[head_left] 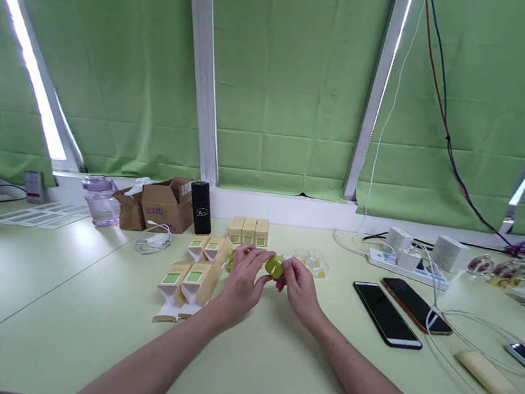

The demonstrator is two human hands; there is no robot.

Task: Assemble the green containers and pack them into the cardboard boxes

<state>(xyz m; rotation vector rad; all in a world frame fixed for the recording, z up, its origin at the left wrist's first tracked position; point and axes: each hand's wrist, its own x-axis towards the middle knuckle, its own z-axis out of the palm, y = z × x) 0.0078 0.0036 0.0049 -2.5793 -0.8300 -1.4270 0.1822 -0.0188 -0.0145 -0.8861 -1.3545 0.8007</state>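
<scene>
Both hands meet over the middle of the table around a small olive-green round container (pixel 275 267). My left hand (pixel 246 277) has its fingers closed on the container's left side. On the other side, the pinched thumb and fingers of my right hand (pixel 298 286) grip its edge. More green pieces (pixel 230 260) show partly behind my left hand. Just beyond my right hand lie several clear round cups (pixel 314 261) with yellow spots. Left of my hands stand opened cream cartons (pixel 200 281) with green labels, their flaps out. Behind them, 3 closed cream cartons (pixel 249 231) stand in a row.
Two phones (pixel 389 314) lie right of my arm, near a power strip (pixel 408 269) with white chargers and loose cables. A cream power bank (pixel 485 373) is at the near right. At the back left are a cardboard box (pixel 167 205), a black cylinder (pixel 201 208) and a purple bottle (pixel 100 202).
</scene>
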